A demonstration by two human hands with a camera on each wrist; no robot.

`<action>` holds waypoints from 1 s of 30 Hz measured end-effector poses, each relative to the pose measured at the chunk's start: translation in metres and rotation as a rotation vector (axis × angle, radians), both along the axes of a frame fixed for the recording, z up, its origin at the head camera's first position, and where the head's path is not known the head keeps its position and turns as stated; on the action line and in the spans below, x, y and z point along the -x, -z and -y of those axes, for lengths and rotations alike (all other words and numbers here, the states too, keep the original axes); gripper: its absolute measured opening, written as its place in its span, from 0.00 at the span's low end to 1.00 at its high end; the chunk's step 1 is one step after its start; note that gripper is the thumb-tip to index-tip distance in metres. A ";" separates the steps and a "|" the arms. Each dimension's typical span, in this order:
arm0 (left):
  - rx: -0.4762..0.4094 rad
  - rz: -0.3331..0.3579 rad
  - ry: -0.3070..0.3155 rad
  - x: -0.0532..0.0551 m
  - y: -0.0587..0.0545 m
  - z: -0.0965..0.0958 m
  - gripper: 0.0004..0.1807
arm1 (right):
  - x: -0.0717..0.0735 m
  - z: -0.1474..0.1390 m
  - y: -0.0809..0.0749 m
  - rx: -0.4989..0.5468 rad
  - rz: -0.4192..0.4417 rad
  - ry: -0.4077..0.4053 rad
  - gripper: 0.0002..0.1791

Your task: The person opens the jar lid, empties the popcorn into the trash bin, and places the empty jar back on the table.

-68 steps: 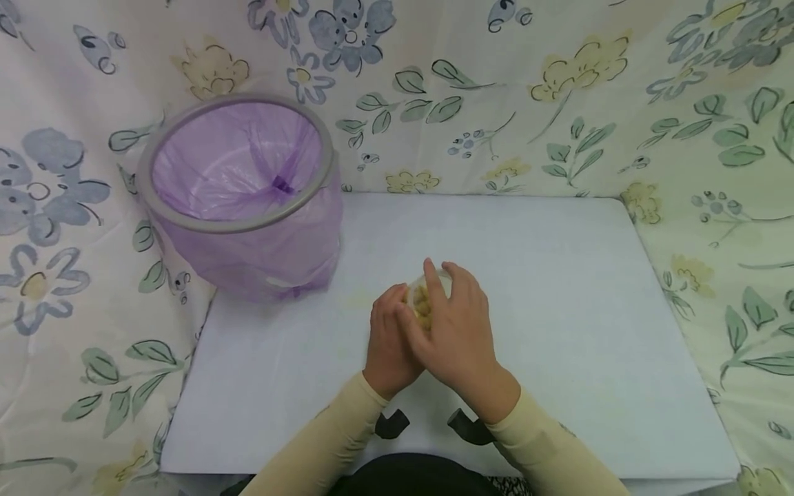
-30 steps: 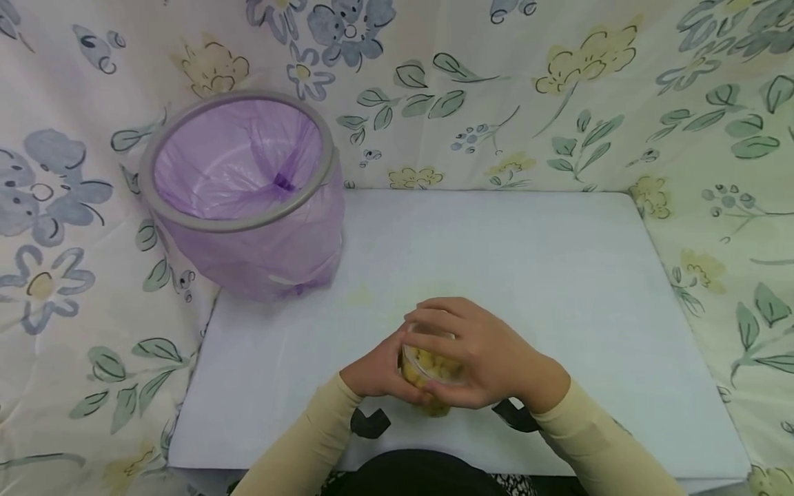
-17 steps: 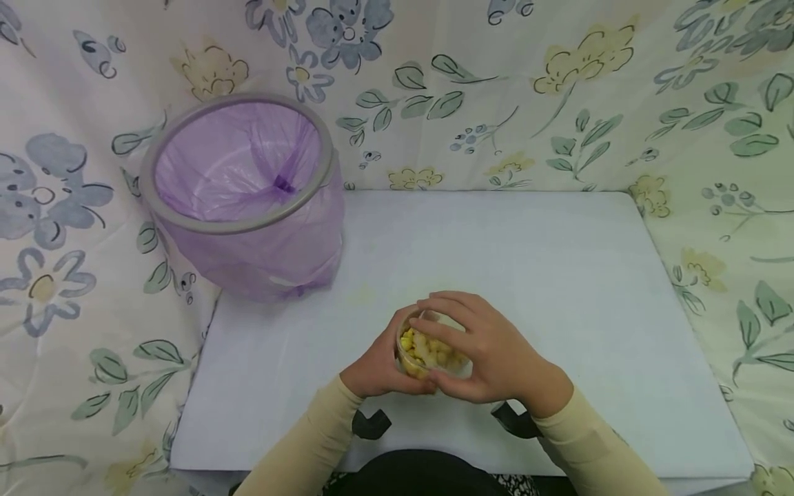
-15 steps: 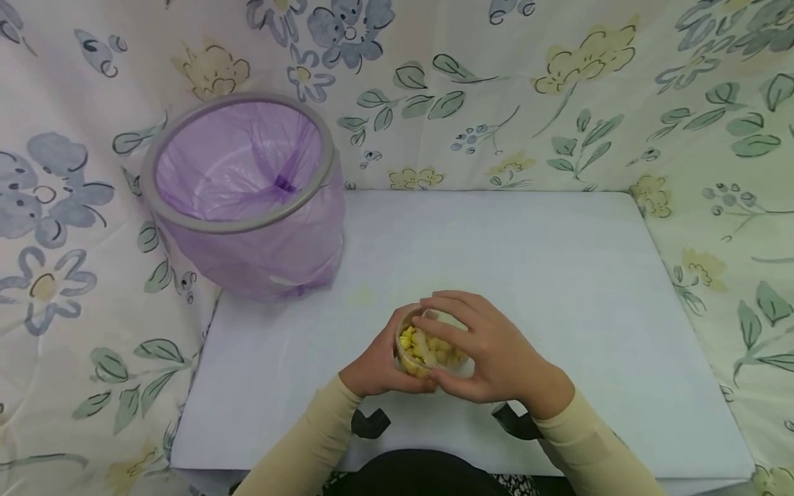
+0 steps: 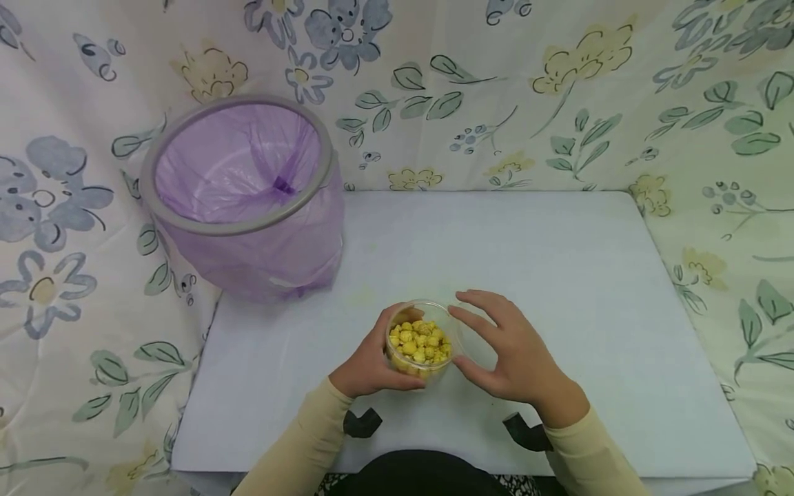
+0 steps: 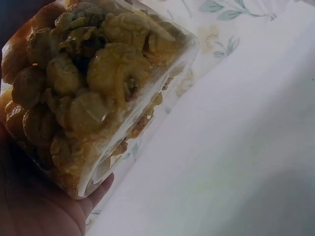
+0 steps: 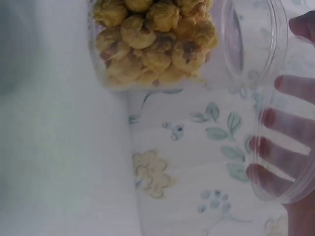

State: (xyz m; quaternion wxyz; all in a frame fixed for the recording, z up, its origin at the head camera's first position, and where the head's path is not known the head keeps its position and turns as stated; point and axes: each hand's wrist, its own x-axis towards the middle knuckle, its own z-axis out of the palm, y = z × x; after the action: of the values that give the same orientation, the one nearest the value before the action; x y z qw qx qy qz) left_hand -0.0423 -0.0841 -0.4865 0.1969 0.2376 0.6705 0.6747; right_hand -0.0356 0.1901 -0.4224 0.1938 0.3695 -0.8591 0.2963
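A clear plastic jar (image 5: 428, 372) holds yellow popcorn (image 5: 419, 340), and its round mouth is uncovered toward the head camera. My left hand (image 5: 378, 358) grips the jar from the left side, thumb along the near side; the fingers behind are mostly hidden. In the left wrist view the popcorn (image 6: 93, 73) fills the jar, with the left palm (image 6: 44, 206) under it. To the right of the jar, my right hand (image 5: 515, 358) pinches a thin transparent lid (image 7: 261, 182), with fingers (image 7: 290, 128) showing through it. The lid is beside the jar's rim (image 7: 273, 44).
A bin with a grey ring (image 5: 238, 226) and a purple bag liner (image 5: 273, 265) stands at the back left of the white table (image 5: 558, 262). Flowered cloth (image 5: 471, 83) hangs around the back and sides. Dark wrist straps (image 5: 526, 434) hang below both wrists.
The jar came nearer the body and its mouth tipped into view. My right hand, earlier over the jar's top, has drawn off to the right with the lid, uncovering the popcorn.
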 end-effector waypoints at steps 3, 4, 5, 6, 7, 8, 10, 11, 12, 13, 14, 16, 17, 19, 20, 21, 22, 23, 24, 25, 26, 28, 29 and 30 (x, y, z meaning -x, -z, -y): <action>0.018 -0.002 -0.020 0.000 0.001 0.002 0.64 | -0.004 -0.008 0.010 0.004 0.037 0.076 0.35; 0.019 -0.003 -0.024 0.000 0.001 0.003 0.64 | -0.005 -0.010 0.013 0.008 0.049 0.104 0.36; 0.020 -0.001 -0.028 0.000 0.001 0.003 0.64 | -0.006 -0.013 0.016 0.012 0.065 0.130 0.36; 0.020 -0.002 -0.031 0.000 0.001 0.004 0.64 | -0.007 -0.015 0.020 0.017 0.079 0.154 0.37; 0.020 -0.003 -0.034 0.001 0.000 0.004 0.64 | -0.007 -0.018 0.023 0.024 0.086 0.177 0.37; 0.018 -0.005 -0.037 0.001 0.000 0.004 0.64 | -0.008 -0.021 0.027 0.029 0.093 0.199 0.37; 0.020 -0.005 -0.044 0.001 -0.001 0.004 0.64 | -0.007 -0.026 0.034 0.048 0.098 0.231 0.37; 0.024 -0.008 -0.047 0.001 -0.002 0.005 0.64 | -0.007 -0.029 0.038 0.055 0.103 0.246 0.37; 0.028 -0.017 -0.049 0.001 -0.002 0.005 0.64 | -0.006 -0.033 0.042 0.062 0.108 0.261 0.38; 0.031 -0.020 -0.051 0.001 -0.002 0.005 0.64 | -0.006 -0.036 0.046 0.071 0.117 0.274 0.38; 0.036 -0.020 -0.051 0.001 -0.003 0.005 0.64 | -0.005 -0.039 0.050 0.076 0.130 0.288 0.38; 0.048 -0.022 -0.049 0.000 -0.002 0.005 0.64 | -0.004 -0.046 0.058 0.076 0.161 0.320 0.37; 0.052 -0.021 -0.047 0.000 -0.002 0.005 0.64 | -0.004 -0.049 0.063 0.075 0.176 0.336 0.35; 0.058 -0.018 -0.043 -0.001 -0.002 0.004 0.64 | -0.003 -0.055 0.073 0.062 0.203 0.368 0.35; 0.060 -0.019 -0.040 -0.001 -0.002 0.004 0.64 | -0.003 -0.057 0.078 0.049 0.213 0.385 0.35; 0.059 -0.023 -0.037 -0.001 -0.001 0.004 0.64 | -0.003 -0.059 0.082 0.041 0.220 0.398 0.36; 0.060 -0.025 -0.036 -0.001 -0.001 0.004 0.64 | -0.003 -0.061 0.086 0.033 0.226 0.411 0.36; 0.062 -0.027 -0.037 -0.001 -0.001 0.004 0.65 | -0.002 -0.063 0.090 0.023 0.232 0.425 0.35; 0.063 -0.030 -0.039 -0.002 -0.002 0.004 0.65 | -0.002 -0.065 0.095 0.012 0.236 0.437 0.35; 0.065 -0.030 -0.042 -0.002 -0.002 0.004 0.65 | -0.002 -0.066 0.099 0.003 0.240 0.448 0.34; 0.069 -0.031 -0.048 -0.003 -0.003 0.004 0.65 | -0.003 -0.068 0.104 -0.007 0.245 0.460 0.33; 0.078 -0.031 -0.059 -0.004 -0.004 0.005 0.65 | -0.004 -0.071 0.114 -0.034 0.258 0.489 0.31; 0.079 -0.033 -0.064 -0.004 -0.004 0.005 0.64 | -0.004 -0.072 0.119 -0.045 0.265 0.501 0.31; 0.081 -0.033 -0.068 -0.005 -0.004 0.005 0.64 | -0.004 -0.073 0.123 -0.051 0.271 0.512 0.30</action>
State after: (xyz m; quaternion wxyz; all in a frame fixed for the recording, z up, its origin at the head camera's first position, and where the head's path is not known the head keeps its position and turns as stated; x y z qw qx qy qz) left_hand -0.0374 -0.0894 -0.4821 0.1721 0.2179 0.7080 0.6493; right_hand -0.0312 0.2632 -0.5454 0.1365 0.1026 -0.9497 0.2625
